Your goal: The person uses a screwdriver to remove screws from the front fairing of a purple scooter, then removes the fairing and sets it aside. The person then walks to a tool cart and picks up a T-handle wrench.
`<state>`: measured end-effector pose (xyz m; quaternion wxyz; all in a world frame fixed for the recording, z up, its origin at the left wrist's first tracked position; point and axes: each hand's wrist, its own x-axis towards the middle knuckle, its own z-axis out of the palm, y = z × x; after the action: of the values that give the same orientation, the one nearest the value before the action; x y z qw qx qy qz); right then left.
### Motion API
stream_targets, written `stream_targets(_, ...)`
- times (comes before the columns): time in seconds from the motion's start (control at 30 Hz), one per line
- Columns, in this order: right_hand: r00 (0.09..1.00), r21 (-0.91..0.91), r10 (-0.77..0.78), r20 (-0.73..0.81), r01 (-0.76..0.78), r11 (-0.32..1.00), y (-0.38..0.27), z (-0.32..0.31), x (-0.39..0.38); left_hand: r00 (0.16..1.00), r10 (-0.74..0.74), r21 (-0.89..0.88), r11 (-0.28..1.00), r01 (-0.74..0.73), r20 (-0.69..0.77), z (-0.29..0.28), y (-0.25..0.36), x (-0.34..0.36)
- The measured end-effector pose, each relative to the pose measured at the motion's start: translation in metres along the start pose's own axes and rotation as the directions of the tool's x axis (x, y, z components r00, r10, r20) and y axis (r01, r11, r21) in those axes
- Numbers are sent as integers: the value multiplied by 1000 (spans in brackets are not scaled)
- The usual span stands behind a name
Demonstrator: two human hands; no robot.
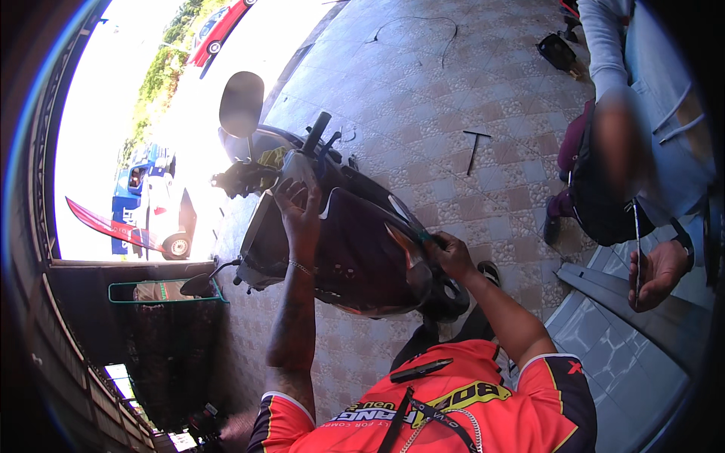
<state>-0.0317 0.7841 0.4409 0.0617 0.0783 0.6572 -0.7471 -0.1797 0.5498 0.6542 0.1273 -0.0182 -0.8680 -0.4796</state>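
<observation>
A dark scooter (362, 249) stands in front of me with its front panels toward me. My left hand (300, 208) is on the upper body just below the handlebar, its fingers apart and holding nothing I can see. At the lower right of the front panel, my right hand (453, 258) is closed, thumb and fingers together beside the panel's edge. A small dark green piece shows at its fingertips, too small to name. One round mirror (242, 104) rises at the far side of the scooter, and another mirror (198, 285) sticks out at the left.
A T-shaped tool (473, 147) lies on the tiled floor (423, 98), with a thin cable (415, 21) farther back. To the right, another person (664, 90) in a light hooded top holds out an open hand beside a grey step (642, 325). Vehicles stand outside at the left.
</observation>
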Motion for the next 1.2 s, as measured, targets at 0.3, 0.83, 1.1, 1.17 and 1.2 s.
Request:
stream_targets(0.3, 992, -60, 63, 107, -57, 997, -5, -1, 50, 983, 171, 669, 722, -176, 73, 11, 22, 80)
stream_targets(0.83, 987, -42, 84, 138, -79, 996, -33, 30, 84, 870, -402, 917, 378, -125, 285, 36, -6, 181)
stream_targets(1.1, 984, -48, 106, 141, -101, 994, -37, 37, 88, 805, -518, 883, 470, -16, 290, 29, -8, 198)
stream_targets(1.17, 983, -57, 134, 124, -127, 990, -42, 39, 87, 816, -484, 895, 437, -87, 316, 29, -9, 199)
stream_targets(1.2, 981, -67, 152, 119, -145, 987, -45, 40, 87, 814, -484, 895, 436, -92, 320, 28, -10, 199)
